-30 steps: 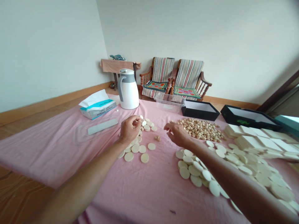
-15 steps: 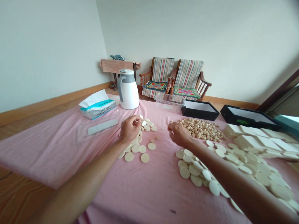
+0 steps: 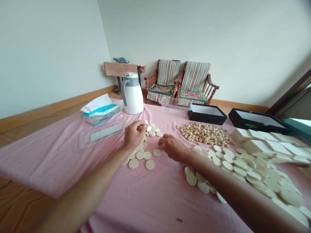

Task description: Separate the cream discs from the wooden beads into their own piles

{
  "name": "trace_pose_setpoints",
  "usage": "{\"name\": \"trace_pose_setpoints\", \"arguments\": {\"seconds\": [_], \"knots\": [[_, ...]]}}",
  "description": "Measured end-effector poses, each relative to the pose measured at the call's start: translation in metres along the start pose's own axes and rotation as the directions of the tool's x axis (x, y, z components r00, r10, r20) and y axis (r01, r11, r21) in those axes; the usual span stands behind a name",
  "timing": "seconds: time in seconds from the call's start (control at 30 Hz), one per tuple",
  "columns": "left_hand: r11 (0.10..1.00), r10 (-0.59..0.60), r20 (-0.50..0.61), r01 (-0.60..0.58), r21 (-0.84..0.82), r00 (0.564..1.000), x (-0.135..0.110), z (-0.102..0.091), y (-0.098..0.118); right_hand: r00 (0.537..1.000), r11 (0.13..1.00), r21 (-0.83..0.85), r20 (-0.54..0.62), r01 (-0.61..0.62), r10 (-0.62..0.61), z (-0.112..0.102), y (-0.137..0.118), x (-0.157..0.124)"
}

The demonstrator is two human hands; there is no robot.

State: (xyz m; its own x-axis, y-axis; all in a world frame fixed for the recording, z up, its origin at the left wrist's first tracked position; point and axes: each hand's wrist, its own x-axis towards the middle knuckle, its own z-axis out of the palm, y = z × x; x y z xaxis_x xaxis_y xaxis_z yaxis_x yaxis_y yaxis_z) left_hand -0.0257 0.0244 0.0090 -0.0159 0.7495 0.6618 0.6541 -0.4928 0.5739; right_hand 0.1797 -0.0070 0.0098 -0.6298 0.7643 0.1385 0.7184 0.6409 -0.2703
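Observation:
My left hand [image 3: 134, 134] is closed in a pinch beside a group of pale round wooden discs [image 3: 152, 131]; whatever its fingertips hold is hidden. More discs [image 3: 140, 154] lie below and beside that hand, with small wooden beads among them. My right hand [image 3: 172, 146] hangs low over the cloth with its fingers curled downward. Its fingertips are close to a single disc [image 3: 156, 152], and I cannot make out what they hold. Beyond it to the right spreads a heap of small rounded wooden beads [image 3: 206, 133]. A large pile of discs [image 3: 252, 174] lies under and beyond my right forearm.
Pink cloth [image 3: 155, 200] covers the table. Stacks of square pale pieces [image 3: 274, 145] stand at right. Along the back are a tissue pack [image 3: 100, 113], a white jug [image 3: 133, 98], a clear plastic box [image 3: 175, 106] and two black boxes [image 3: 206, 118] [image 3: 257, 123].
My right hand has moved left from the bead heap to near the discs by my left hand. My left hand stays in about the same place, still pinched.

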Motion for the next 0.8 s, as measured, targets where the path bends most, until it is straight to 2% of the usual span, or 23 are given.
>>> {"name": "trace_pose_setpoints", "arguments": {"seconds": [0.13,0.23,0.3,0.37,0.43,0.47,0.53,0.63,0.73,0.8], "knots": [[1.0,0.01,-0.006,-0.01,-0.003,1.0,0.0,-0.001,0.001,0.999,0.995,-0.084,-0.011,-0.046,0.046,0.002,0.003,-0.002],[1.0,0.019,-0.005,-0.019,-0.014,1.0,0.0,-0.001,0.002,0.99,0.983,-0.112,-0.029,-0.142,0.14,-0.005,0.019,-0.008],[1.0,0.024,-0.004,-0.024,-0.019,1.0,0.0,-0.001,0.002,0.966,0.955,-0.152,-0.076,-0.254,0.245,-0.013,0.034,-0.012],[0.999,0.027,-0.004,-0.027,-0.024,1.0,0.0,0.0,0.002,0.922,0.899,-0.218,-0.173,-0.379,0.346,-0.022,0.047,-0.015],[0.999,0.024,-0.002,-0.024,-0.028,1.0,0.0,0.001,0.002,0.885,0.855,-0.26,-0.267,-0.448,0.382,-0.029,0.053,-0.016],[0.999,0.022,0.0,-0.022,-0.029,1.0,0.0,0.001,0.002,0.881,0.856,-0.257,-0.286,-0.449,0.376,-0.03,0.053,-0.016],[0.999,0.02,0.004,-0.02,-0.026,1.0,0.0,0.001,0.002,0.917,0.908,-0.201,-0.242,-0.368,0.318,-0.03,0.044,-0.014],[1.0,0.021,0.003,-0.021,-0.019,1.0,0.0,0.001,0.001,0.993,0.993,-0.067,-0.072,-0.101,0.096,-0.021,0.019,-0.007],[1.0,0.017,0.004,-0.017,-0.015,1.0,0.0,0.0,0.001,0.99,0.99,-0.02,0.04,0.139,-0.138,-0.01,-0.006,0.0],[1.0,0.015,0.009,-0.015,-0.013,1.0,0.0,0.0,0.001,0.981,0.982,-0.049,0.066,0.185,-0.182,-0.005,-0.015,0.004]]}}
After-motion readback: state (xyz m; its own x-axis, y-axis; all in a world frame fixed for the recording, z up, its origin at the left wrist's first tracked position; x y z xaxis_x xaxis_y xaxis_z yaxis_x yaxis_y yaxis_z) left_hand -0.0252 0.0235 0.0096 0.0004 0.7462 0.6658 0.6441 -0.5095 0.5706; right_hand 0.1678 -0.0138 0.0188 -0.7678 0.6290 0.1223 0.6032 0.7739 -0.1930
